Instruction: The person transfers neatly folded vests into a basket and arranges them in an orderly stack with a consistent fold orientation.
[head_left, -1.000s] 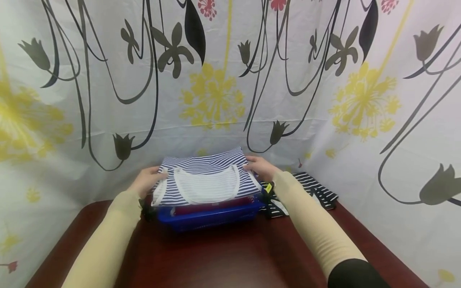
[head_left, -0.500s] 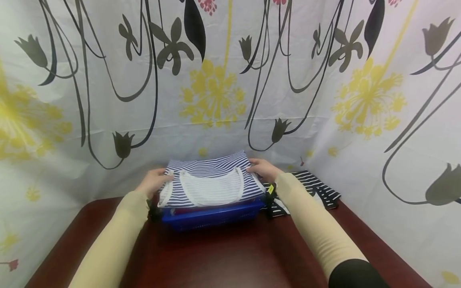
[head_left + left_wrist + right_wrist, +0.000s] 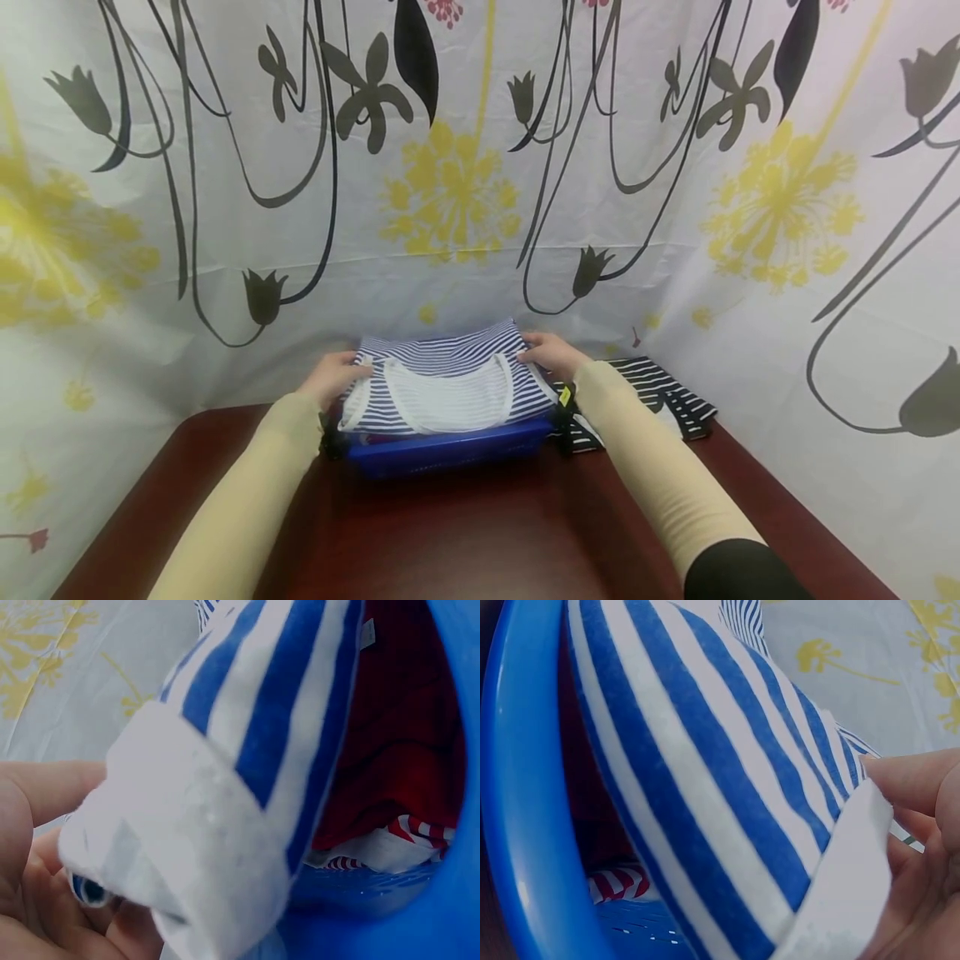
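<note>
A folded blue-and-white striped tank top [image 3: 450,400] with white trim lies over the top of a blue plastic basket [image 3: 450,454]. At its left edge my left hand [image 3: 330,379] pinches the fabric; in the left wrist view thumb and fingers hold the white-trimmed edge [image 3: 187,832]. My right hand [image 3: 557,354] grips the opposite edge, thumb on the striped cloth [image 3: 705,765] in the right wrist view. Beneath the top, the wrist views show dark red cloth [image 3: 405,735] and a red-and-white striped piece [image 3: 619,883] inside the basket. The top hides most of these contents.
A black-and-white striped garment [image 3: 660,392] lies right of the basket, partly behind my right forearm. Everything stands on a dark red-brown table [image 3: 450,533]. A flower-printed curtain [image 3: 465,292] hangs close behind and along the right side.
My hands have brought the tank top slightly right and lower onto the basket, the left hand shifting most. The red cloth seen under its front edge is now nearly covered in the head view.
</note>
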The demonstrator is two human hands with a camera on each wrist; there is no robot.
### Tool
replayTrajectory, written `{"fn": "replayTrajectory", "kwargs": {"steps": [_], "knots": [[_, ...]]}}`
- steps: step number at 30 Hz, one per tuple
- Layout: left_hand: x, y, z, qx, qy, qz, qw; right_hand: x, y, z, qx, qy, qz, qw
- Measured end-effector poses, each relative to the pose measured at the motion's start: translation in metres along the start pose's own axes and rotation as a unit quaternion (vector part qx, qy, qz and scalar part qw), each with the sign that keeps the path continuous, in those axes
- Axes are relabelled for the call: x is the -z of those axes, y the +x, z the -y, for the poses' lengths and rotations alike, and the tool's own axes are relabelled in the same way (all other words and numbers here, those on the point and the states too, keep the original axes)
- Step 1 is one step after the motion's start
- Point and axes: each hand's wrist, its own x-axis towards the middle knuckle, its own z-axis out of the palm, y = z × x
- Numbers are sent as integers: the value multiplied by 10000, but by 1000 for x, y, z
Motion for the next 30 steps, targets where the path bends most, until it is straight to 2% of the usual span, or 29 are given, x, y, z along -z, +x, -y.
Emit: {"fn": "replayTrajectory", "kwargs": {"steps": [7, 13, 30], "knots": [[-2, 2, -2, 188, -11, 59, 9998, 1, 8, -6, 2, -156, -16, 9999], [-4, 1, -2, 113, 49, 82, 9999, 0, 9, -9, 50, -79, 23, 10000], [-9, 3, 5, 217, 337, -6, 9992, -5, 24, -16, -98, -14, 179, 9998]]}}
